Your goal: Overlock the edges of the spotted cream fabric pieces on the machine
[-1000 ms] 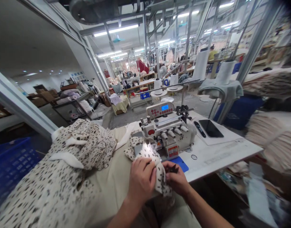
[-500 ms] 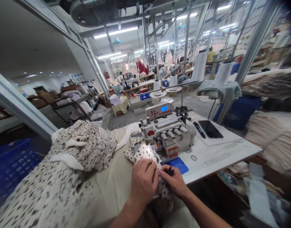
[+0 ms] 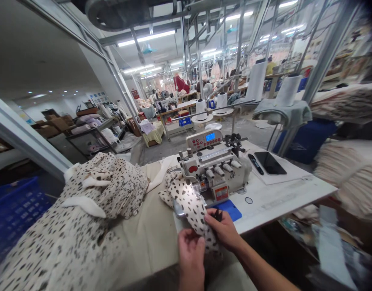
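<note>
A strip of white fabric with black spots [image 3: 190, 202] runs from under the presser area of a white overlock sewing machine [image 3: 212, 165] toward me. My right hand [image 3: 225, 230] pinches its right edge between thumb and finger. A small dark pointed tool [image 3: 218, 215], perhaps thread snips, is tucked in that same hand. Lower and to the left, my left hand [image 3: 192, 252] has its palm turned up, with curled fingers closed at the fabric's left edge. The fabric's lower end hangs past the table edge between my hands, partly hidden.
A heap of spotted fabric [image 3: 113, 186] covers the left side over a beige cloth [image 3: 143, 226]. Right of the machine lie a phone [image 3: 270, 163], a black marker [image 3: 255, 164] and a dark ring [image 3: 248, 200]. Thread cones [image 3: 255, 81] stand behind. A blue basket [image 3: 19, 218] is at far left.
My left hand has drawn back from the fabric near the machine, down toward me, and turned palm up. More of the spotted strip shows. My right hand stays nearly in place.
</note>
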Demonstrator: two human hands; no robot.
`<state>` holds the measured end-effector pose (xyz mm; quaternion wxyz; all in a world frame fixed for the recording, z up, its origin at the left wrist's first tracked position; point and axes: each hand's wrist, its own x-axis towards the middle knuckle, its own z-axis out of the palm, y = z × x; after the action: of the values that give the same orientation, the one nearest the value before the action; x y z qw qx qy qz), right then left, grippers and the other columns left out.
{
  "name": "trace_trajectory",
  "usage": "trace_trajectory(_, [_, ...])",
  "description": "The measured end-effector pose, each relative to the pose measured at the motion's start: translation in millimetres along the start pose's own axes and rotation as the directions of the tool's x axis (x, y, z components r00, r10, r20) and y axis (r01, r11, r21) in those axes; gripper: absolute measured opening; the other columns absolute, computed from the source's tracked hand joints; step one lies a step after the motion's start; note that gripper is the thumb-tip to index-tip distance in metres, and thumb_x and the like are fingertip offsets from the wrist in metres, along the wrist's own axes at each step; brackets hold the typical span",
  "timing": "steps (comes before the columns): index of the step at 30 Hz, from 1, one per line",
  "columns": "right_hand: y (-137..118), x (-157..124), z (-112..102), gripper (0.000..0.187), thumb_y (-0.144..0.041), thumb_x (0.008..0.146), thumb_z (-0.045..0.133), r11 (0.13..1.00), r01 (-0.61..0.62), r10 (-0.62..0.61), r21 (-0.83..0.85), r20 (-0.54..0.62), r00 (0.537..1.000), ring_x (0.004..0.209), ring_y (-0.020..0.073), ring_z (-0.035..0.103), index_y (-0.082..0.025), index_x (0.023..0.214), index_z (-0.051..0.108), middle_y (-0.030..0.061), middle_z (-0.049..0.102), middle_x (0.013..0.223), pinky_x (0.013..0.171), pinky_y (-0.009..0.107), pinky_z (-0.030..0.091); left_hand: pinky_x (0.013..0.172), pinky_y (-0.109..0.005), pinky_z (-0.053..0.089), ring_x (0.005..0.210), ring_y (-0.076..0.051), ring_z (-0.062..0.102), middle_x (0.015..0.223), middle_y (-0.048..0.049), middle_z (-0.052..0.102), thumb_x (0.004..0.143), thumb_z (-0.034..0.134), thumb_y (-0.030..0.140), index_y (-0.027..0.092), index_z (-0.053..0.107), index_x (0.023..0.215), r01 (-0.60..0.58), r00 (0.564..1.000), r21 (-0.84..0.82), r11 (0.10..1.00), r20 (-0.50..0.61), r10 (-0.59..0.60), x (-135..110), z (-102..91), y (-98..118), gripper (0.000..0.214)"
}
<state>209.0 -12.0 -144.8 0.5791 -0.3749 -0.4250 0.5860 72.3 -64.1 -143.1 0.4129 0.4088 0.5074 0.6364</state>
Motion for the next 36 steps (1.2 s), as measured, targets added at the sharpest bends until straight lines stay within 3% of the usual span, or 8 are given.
trace_trajectory(4, [-1,1,-3,0.035,-0.05,0.082,0.074,1.0,0.018,-0.018,0.006,0.072,0.997,0.067,0.0158,0.056,-0.015,0.082,0.074,0.0032,0.067,0.075,0.065,0.028,0.045,0.077,-0.029,0.054,0.08,-0.019,0.068,0.095,-0.0101,0.071,0.07,0.085,0.047,0.015,0.059,0.109,0.487,0.85,-0.164,0.858,0.316,-0.422,-9,8.0,6,0.056])
trace_trajectory(8, [-6,1,-4,0.032,-0.047,0.084,0.073,0.997,0.074,-0.076,0.015,0.102,0.992,0.079,0.0185,0.059,-0.015,0.08,0.076,0.0058,0.067,0.085,0.071,0.028,0.047,0.045,-0.019,0.04,0.05,-0.009,0.055,0.081,-0.0082,0.071,0.071,0.082,0.055,0.012,0.064,0.111,0.647,0.704,-0.064,0.76,0.435,-0.562,3,2.5,31,0.062])
trace_trajectory(10, [-5,1,-4,0.031,-0.047,0.081,0.075,0.997,0.041,-0.046,0.058,0.097,0.994,0.074,0.0174,0.059,-0.016,0.079,0.076,0.0054,0.066,0.083,0.066,0.027,0.047,0.039,-0.017,0.03,0.044,-0.007,0.048,0.075,-0.0071,0.07,0.072,0.079,0.057,0.01,0.067,0.105,0.652,0.674,0.019,0.758,0.445,-0.59,9,-3.6,39,0.059])
trace_trajectory(17, [4,2,-3,0.044,-0.056,0.07,0.082,0.975,-0.078,0.069,0.206,0.049,0.996,0.042,0.006,0.032,-0.015,0.08,0.072,-0.0058,0.047,0.05,0.041,0.019,0.025,0.084,-0.031,0.053,0.089,-0.024,0.067,0.092,-0.0087,0.074,0.079,0.076,0.043,0.013,0.073,0.101,0.166,0.864,0.318,0.933,0.41,-0.293,15,-13.1,51,0.038])
trace_trajectory(24, [-4,2,-3,0.034,-0.045,0.069,0.086,0.998,-0.009,0.005,0.055,0.066,0.998,0.06,0.0143,0.056,-0.016,0.08,0.072,0.0012,0.067,0.069,0.059,0.027,0.046,0.084,-0.029,0.054,0.095,-0.025,0.068,0.104,-0.01,0.074,0.062,0.082,0.02,0.013,0.063,0.12,0.389,0.801,0.271,0.88,0.373,-0.469,-10,-4.9,29,0.062])
trace_trajectory(29, [-2,2,-6,0.032,-0.045,0.071,0.084,0.998,-0.006,0.001,0.069,0.067,0.998,0.059,0.0135,0.055,-0.016,0.079,0.071,0.0001,0.067,0.068,0.06,0.027,0.045,0.074,-0.031,0.054,0.079,-0.023,0.068,0.084,-0.0088,0.072,0.063,0.084,0.04,0.011,0.067,0.113,0.513,0.7,0.226,0.828,0.447,-0.556,-30,-11.3,10,0.06])
trace_trajectory(34, [2,2,-6,0.037,-0.049,0.07,0.084,0.99,-0.049,0.041,0.131,0.062,0.997,0.053,0.0121,0.051,-0.017,0.078,0.068,-0.0017,0.063,0.063,0.054,0.025,0.04,0.082,-0.029,0.051,0.086,-0.024,0.065,0.087,-0.0064,0.072,0.067,0.079,0.035,0.017,0.071,0.096,0.152,0.869,0.438,0.886,0.369,-0.331,-29,-25.8,4,0.035])
trace_trajectory(36, [2,2,-5,0.037,-0.05,0.07,0.084,0.995,-0.041,0.037,0.088,0.049,0.998,0.053,0.012,0.05,-0.017,0.078,0.067,-0.0021,0.061,0.062,0.055,0.025,0.04,0.077,-0.029,0.051,0.081,-0.023,0.065,0.085,-0.0052,0.072,0.07,0.075,0.031,0.02,0.071,0.098,0.066,0.871,0.554,0.83,0.373,-0.319,-27,-31.2,0,0.031])
